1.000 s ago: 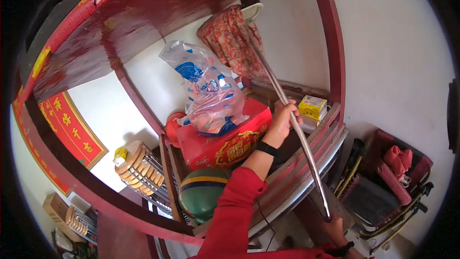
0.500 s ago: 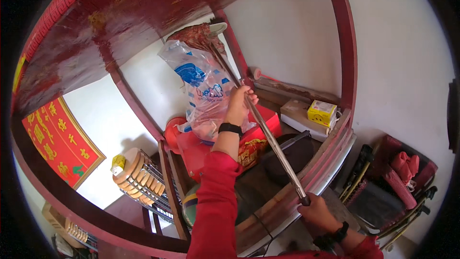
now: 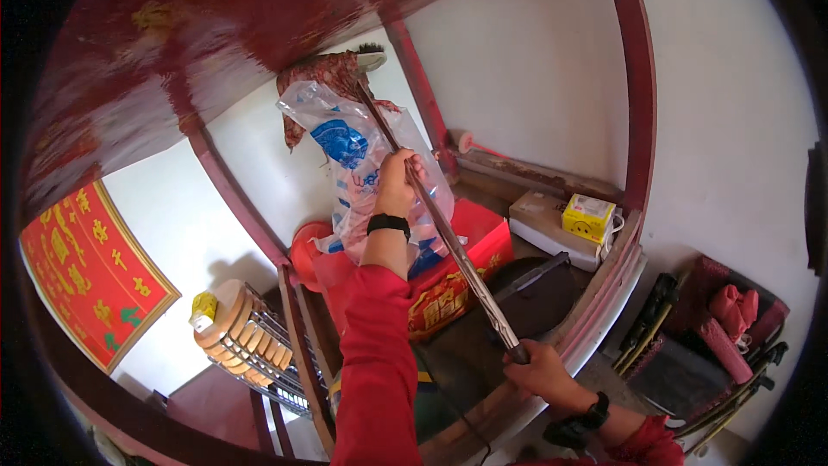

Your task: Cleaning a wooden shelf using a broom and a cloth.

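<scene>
A long shiny metal pole slants up and away across the middle. My left hand is closed round its upper half, and my right hand grips its dark lower end. At the top, beside the pole's tip, are a pale brush head with dark bristles and a reddish patterned cloth; how they join the pole is hidden. Just behind my left hand stands a clear plastic bag with blue print. It rests on a red box with gold decoration.
A dark red frame surrounds the space under a red panel. At the right are a yellow carton on a long box and a dark pan-like thing. Stacked stools stand left, folded chairs right.
The pole, both hands, and the brush head have shifted left. The patterned cloth has moved left too and now hangs lower at its left side. My view has also shifted slightly.
</scene>
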Demonstrator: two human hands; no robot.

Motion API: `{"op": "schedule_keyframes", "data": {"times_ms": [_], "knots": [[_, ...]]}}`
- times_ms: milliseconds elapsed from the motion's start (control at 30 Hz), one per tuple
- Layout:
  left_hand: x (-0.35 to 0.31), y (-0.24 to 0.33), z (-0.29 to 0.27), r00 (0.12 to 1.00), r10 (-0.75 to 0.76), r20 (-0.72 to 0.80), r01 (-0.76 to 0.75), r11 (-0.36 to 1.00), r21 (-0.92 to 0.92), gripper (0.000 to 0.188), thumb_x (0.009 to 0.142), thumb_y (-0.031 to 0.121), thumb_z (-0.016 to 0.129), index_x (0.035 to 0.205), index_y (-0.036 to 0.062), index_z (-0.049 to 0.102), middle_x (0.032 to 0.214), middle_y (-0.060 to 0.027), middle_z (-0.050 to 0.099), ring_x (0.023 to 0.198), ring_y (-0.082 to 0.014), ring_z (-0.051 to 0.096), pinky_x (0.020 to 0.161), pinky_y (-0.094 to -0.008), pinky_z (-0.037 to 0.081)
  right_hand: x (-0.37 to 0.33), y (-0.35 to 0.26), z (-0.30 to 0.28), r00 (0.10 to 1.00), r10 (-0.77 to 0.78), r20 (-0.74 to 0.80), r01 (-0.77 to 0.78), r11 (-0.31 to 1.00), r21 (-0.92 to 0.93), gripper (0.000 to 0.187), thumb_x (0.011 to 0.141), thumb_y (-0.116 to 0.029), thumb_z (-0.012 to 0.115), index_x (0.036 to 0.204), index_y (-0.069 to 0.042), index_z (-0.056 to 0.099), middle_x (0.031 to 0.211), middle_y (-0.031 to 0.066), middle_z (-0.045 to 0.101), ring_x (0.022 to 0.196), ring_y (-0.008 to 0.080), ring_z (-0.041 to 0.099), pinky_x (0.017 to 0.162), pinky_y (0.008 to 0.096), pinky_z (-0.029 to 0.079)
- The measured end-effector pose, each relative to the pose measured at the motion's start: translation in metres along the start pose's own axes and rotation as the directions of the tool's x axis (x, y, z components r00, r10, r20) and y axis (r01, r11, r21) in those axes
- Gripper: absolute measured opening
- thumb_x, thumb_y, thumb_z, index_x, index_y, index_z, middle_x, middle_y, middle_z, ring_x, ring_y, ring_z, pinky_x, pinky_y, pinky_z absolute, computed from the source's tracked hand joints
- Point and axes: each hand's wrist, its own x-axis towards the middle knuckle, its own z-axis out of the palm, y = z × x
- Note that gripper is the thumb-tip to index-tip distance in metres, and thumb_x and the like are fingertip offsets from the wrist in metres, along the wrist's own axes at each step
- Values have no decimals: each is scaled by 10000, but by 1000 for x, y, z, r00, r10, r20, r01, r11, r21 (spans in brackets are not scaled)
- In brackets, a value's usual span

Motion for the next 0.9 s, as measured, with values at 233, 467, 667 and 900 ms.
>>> {"op": "schedule_keyframes", "data": {"times_ms": [233,467,667,900], "knots": [[15,5,12,998,57,-17,-57,998,33,66,811,64,531,859,101,504,681,-44,541,508,-130,461,449,-262,394,16,-8,2,1000,15,-15,-16,1000,-24,280,762,-147,632,991,3,575,674,72,597,527,134,576,458,299,462],[12,2,23,997,80,1,-80,996,31,81,813,55,524,866,107,494,674,-26,513,497,-112,449,426,-245,376,13,2,-6,997,-41,-72,37,998,-57,281,757,-138,635,984,17,576,652,91,591,551,151,584,469,321,463],[-10,0,31,995,97,-3,-97,994,52,129,797,20,497,868,102,426,661,-31,487,471,-111,434,394,-258,369,-1,15,-12,995,-83,-49,79,993,-83,279,758,-168,645,963,14,593,677,114,609,618,166,603,528,337,481],[-55,-17,59,993,115,-36,-111,988,103,105,795,23,496,835,95,430,658,-31,481,469,-109,430,385,-258,366,-36,42,-31,978,-195,-75,187,977,-106,147,770,-100,627,884,-26,571,648,-26,511,539,58,499,460,235,401]]}}
